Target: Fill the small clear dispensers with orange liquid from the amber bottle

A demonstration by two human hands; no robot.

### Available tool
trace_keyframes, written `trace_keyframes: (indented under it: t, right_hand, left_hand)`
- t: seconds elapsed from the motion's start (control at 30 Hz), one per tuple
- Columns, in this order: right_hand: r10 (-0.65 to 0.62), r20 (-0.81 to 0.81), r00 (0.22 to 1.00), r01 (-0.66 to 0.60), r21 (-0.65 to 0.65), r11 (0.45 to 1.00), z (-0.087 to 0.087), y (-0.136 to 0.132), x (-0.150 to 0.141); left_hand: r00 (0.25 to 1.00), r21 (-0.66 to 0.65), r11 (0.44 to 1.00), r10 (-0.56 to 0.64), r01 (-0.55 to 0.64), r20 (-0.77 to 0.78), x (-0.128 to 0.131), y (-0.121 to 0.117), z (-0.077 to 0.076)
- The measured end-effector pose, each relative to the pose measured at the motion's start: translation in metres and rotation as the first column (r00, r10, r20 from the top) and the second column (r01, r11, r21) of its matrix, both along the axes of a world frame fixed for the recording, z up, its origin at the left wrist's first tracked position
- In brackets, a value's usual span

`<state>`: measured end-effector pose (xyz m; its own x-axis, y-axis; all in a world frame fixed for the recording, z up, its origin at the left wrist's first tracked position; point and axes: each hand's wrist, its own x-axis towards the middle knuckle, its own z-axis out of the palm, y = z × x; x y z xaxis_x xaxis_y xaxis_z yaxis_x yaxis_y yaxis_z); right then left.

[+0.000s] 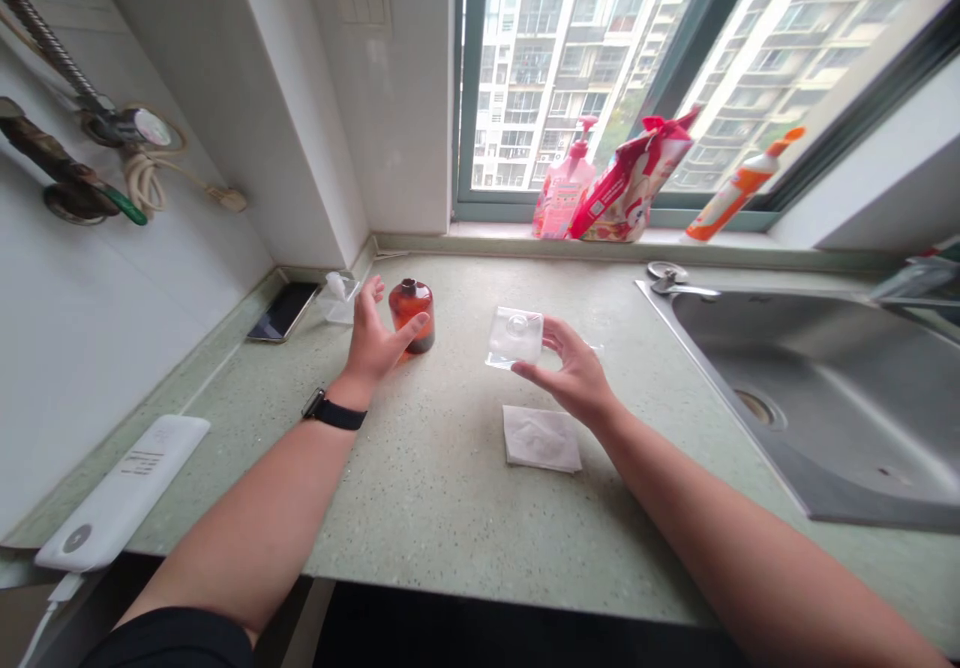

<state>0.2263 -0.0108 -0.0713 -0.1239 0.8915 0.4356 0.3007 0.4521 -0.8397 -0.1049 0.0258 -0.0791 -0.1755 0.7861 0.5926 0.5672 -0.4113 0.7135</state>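
An amber bottle (421, 310) stands upright on the counter, its neck uncapped and dark liquid showing low inside. My left hand (379, 336) is right beside it, fingers spread and thumb across its front; whether it touches is unclear. My right hand (571, 366) has thumb and fingers at the edges of a clear square plastic piece (516, 336) with a round mark in its middle. Some clear material also shows behind that hand. Below it lies a folded white tissue (541, 438). A clear item with a white part (339, 294) sits left of my left hand.
A phone (283, 311) and a white power strip (124, 493) lie along the left wall. To the right is a steel sink (817, 388) with a faucet (679, 283). A pink pump bottle (564, 193), a red bag (636, 183) and an orange-and-white bottle (733, 193) line the windowsill.
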Motion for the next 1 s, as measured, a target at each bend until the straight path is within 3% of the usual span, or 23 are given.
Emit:
trace_keyframes:
  t: [0.13,0.27,0.4,0.5,0.73,0.87,1.0]
  right_hand:
    - [-0.043,-0.021,0.999,0.044,0.028,0.999,0.001,0.003,0.005]
    - [-0.064,-0.045,0.997,0.066,0.041,0.997,0.001,0.006,0.008]
    - [-0.1,-0.048,0.994,0.102,0.048,0.994,0.002,0.009,0.011]
    - [-0.124,-0.045,0.991,0.126,0.061,0.99,0.003,0.011,0.014]
    - [-0.167,-0.067,0.984,0.173,0.105,0.979,0.006,0.013,0.021]
    - [-0.184,-0.049,0.982,0.189,0.153,0.97,0.006,0.015,0.025]
    - [-0.21,0.0,0.978,0.205,0.224,0.953,0.007,0.016,0.028]
  left_hand:
    - [0.987,-0.223,0.968,-0.091,0.119,0.132,0.001,0.006,-0.01]
    - [0.98,-0.299,0.937,-0.146,0.181,0.135,0.007,-0.002,-0.004]
    - [0.964,-0.323,0.912,-0.21,0.253,0.163,0.018,-0.011,-0.001]
    - [0.93,-0.309,0.878,-0.329,0.364,0.162,0.03,-0.019,0.0]
    - [0.775,-0.294,0.725,-0.623,0.623,0.105,0.054,-0.041,0.007]
    - [0.762,-0.305,0.718,-0.646,0.625,0.04,0.059,-0.042,0.008]
    - [0.788,-0.301,0.751,-0.615,0.588,0.007,0.059,-0.041,0.01]
